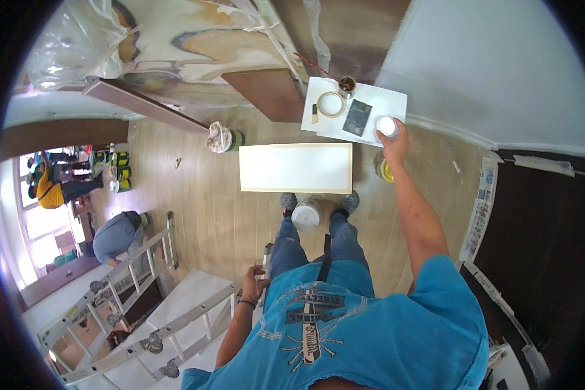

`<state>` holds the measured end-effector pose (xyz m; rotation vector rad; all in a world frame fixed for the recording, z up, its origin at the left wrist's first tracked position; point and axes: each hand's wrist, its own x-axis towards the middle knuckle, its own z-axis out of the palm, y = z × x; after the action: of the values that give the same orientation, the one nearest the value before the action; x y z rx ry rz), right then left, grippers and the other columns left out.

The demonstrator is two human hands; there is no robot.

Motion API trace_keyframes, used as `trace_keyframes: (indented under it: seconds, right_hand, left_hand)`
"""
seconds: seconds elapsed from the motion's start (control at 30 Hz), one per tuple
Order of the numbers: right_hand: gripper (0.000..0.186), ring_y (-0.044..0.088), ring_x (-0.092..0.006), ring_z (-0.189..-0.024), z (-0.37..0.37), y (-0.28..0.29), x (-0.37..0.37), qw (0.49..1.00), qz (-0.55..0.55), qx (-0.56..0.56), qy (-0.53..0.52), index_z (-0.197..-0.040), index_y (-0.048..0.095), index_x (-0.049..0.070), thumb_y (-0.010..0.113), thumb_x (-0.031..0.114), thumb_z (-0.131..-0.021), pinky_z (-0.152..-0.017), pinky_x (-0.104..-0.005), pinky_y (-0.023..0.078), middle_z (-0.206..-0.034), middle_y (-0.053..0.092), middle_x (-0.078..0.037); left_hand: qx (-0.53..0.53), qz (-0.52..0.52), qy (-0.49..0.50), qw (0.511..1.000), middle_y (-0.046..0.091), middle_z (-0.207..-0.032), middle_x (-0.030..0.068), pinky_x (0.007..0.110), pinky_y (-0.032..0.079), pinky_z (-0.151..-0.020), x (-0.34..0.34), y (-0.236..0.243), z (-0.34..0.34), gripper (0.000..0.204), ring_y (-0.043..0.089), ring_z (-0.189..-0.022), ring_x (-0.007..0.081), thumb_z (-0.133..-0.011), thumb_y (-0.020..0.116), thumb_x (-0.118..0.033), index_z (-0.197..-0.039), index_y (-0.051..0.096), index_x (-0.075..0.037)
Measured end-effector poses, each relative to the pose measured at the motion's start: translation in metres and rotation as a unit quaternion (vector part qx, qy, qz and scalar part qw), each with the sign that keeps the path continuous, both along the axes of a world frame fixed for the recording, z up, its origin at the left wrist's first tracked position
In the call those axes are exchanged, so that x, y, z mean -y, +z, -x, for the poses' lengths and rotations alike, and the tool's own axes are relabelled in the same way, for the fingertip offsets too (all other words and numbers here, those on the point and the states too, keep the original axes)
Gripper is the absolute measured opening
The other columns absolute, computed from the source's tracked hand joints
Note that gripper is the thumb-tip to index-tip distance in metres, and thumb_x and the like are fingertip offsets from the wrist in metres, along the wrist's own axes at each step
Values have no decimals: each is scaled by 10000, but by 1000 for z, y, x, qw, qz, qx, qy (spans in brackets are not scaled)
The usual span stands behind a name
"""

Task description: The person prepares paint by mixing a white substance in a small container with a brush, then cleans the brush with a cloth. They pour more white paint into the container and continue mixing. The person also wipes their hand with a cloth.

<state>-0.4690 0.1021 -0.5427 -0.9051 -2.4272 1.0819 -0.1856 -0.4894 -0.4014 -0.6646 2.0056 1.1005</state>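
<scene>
My right hand (396, 143) reaches forward and is closed around a small white-topped container (387, 126) at the right edge of a white board (390, 97). On that board are a roll of masking tape (321, 104), a dark flat sheet (357, 117), a small putty knife (314, 114) and a cup of brown stuff (347, 86). By my left thigh, my left hand (253, 285) is closed on the upright metal part of a ladder (266, 255). A white rectangular panel (296, 168) with tan edges lies before my feet.
A white-lidded bucket (305, 217) stands between my legs, and a yellow container (385, 171) is under my right forearm. A cloth-topped bucket (224, 138) stands left of the panel. An aluminium ladder (143, 344) fills the lower left. Two people (117, 237) are farther left.
</scene>
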Motion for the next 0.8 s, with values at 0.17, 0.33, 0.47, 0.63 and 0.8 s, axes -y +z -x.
trace_keyframes:
  seconds: [0.17,0.33,0.47,0.63,0.8]
  right_hand:
    - [771,633,-413,-1296,2,-3,0,999,-5,17,27,-1434,688,132,995,325,-753,-1149,-498,471,-1391,727,-149]
    - [882,595,-405,-1357,3,-1,5,998,5,46,29,-1502,636,109,1011,301,-728,-1171,-502,452,-1460,695,-150]
    - [1046,547,-403,-1425,-5,-14,6,999,-28,14,36,-1586,541,87,1035,309,-692,-1228,-532,403,-1592,582,-179]
    - [791,576,-328,-1384,-44,-9,38,986,-23,-134,-96,-1492,567,-27,949,283,-872,-1185,-469,434,-1473,623,-181]
    - [413,644,-208,-1164,-133,-57,142,999,8,-26,29,-1333,665,20,824,199,-996,-986,-362,496,-1283,701,-79]
  left_hand:
    - [-6,-30,37,999,671,-1301,159,379,625,-876,-4,25,-4,695,757,-972,235,-840,804,40,-1475,527,-17]
    - [-42,-61,85,994,653,-1347,156,376,626,-901,2,48,-4,690,734,-1101,248,-835,824,37,-1462,546,-42]
    - [-30,-54,56,996,639,-1380,160,391,626,-900,24,27,4,672,736,-1117,257,-829,838,36,-1431,550,-44]
    - [-90,-25,-85,992,666,-1329,156,412,621,-919,76,-11,46,588,750,-1078,260,-870,856,-13,-1378,561,-32]
    - [-148,43,-42,987,700,-1214,130,385,607,-865,108,-67,137,372,769,-1020,248,-994,796,-117,-1299,603,-28]
